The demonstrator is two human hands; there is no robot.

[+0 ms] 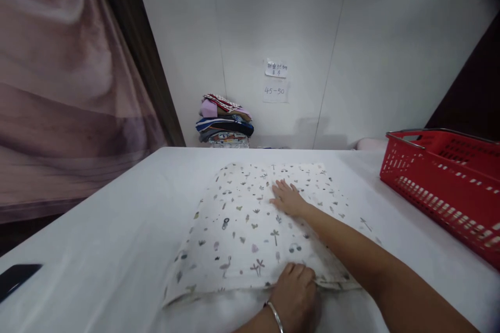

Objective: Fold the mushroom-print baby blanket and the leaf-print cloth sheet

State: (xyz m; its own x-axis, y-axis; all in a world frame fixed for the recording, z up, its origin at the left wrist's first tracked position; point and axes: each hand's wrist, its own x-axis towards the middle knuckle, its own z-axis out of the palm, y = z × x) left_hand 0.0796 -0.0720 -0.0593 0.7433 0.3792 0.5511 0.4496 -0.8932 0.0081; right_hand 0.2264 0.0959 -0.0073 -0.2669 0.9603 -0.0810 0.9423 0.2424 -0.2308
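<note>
A white cloth point(238, 239) printed with small palm trees, flamingos and rainbows lies folded and spread flat on the table. My right hand point(288, 199) rests palm down on its upper middle, fingers spread. At the near edge of the cloth, my left hand point(295, 291), with a silver bangle on its wrist, has its fingers curled over the hem. The thumb side and whatever is under those fingers are partly hidden.
A red plastic basket point(441, 182) stands on the right of the white table point(117, 250). Stacked folded clothes point(224, 122) sit beyond the far edge. A dark flat object point(17, 278) lies at the near left, and a pinkish curtain point(66, 88) hangs on the left.
</note>
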